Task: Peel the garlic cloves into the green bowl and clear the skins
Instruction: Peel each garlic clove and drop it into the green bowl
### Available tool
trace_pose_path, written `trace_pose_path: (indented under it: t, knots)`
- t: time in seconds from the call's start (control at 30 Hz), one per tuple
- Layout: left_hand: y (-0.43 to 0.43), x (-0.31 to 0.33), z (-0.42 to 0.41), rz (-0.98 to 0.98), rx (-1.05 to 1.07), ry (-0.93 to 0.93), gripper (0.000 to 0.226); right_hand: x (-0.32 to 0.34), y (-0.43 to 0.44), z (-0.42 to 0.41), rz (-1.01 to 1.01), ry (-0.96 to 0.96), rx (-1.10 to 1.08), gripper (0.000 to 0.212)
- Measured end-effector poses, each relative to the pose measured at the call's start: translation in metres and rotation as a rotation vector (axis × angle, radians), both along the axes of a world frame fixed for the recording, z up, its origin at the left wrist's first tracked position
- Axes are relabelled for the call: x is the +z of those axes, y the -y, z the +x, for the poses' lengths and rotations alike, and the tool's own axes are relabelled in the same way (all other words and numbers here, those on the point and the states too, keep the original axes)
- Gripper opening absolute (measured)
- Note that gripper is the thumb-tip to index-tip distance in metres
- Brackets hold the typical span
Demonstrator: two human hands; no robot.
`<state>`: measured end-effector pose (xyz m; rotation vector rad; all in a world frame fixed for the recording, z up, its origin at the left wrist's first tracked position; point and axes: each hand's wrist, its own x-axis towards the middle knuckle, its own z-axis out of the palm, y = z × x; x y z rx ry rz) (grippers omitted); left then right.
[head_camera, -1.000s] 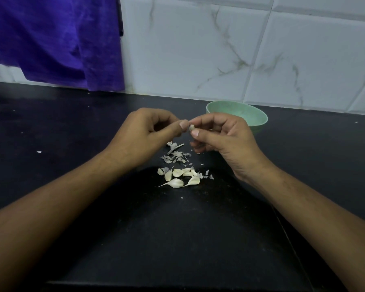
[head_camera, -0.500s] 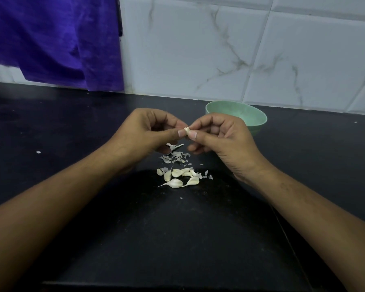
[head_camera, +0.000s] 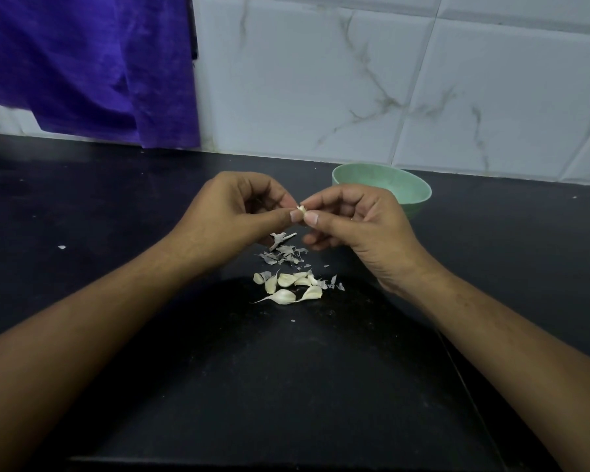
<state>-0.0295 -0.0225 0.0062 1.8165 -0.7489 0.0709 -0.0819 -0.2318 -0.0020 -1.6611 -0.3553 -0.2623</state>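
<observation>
Above the black counter, my left hand [head_camera: 232,216] and my right hand [head_camera: 358,229] meet fingertip to fingertip and together pinch one small garlic clove [head_camera: 301,209], mostly hidden by the thumbs. Below them lies a scatter of grey papery skins [head_camera: 283,255]. Nearer me sits a small heap of several unpeeled cloves [head_camera: 288,287]. The green bowl [head_camera: 409,192] stands behind my right hand, which covers its near left part; what it holds is not visible.
The black counter [head_camera: 82,216] runs to a white marbled tile wall [head_camera: 355,80]. A purple cloth [head_camera: 82,63] hangs at the back left. A lone skin flake [head_camera: 62,247] lies far left. The counter's front edge shows at the bottom.
Both hands have dipped slightly and stayed together, working the clove between the thumbs. The heap and the skins on the counter have not moved.
</observation>
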Motion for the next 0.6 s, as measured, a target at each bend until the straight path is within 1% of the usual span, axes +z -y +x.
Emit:
trace_pose_path:
  t: [0.13,0.2,0.43,0.6]
  knots:
    - [0.000,0.002,0.000,0.035,0.017,0.027,0.008,0.000,0.000,0.001,-0.022,0.023,-0.024,0.010]
    - [0.001,0.003,-0.002,0.042,0.026,0.037,0.005,-0.001,0.000,0.002,-0.039,0.041,-0.033,0.009]
    - [0.001,0.003,-0.006,0.125,0.104,0.125,0.008,-0.004,0.002,0.004,-0.110,0.103,-0.045,0.010]
    - [0.007,0.002,-0.010,0.109,0.173,0.136,0.009,-0.005,-0.001,0.003,-0.059,0.086,-0.024,0.010]
